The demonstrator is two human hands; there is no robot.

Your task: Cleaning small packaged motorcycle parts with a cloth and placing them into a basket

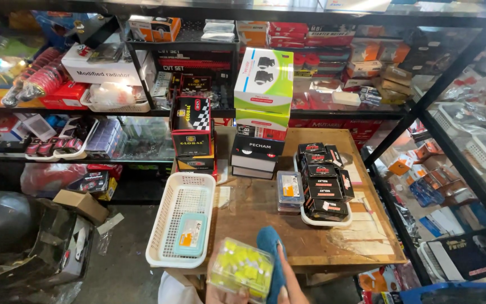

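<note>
Head view: at six o'clock, the left hand (223, 295) grips a clear box of yellow parts (241, 273); the right hand (291, 281) presses a blue cloth (271, 253) against it. At nine o'clock sits a white basket (180, 225), at two o'clock stacked black cartons (324, 180), on a wooden table (310, 242) amid crowded shelves (333, 114).
</note>
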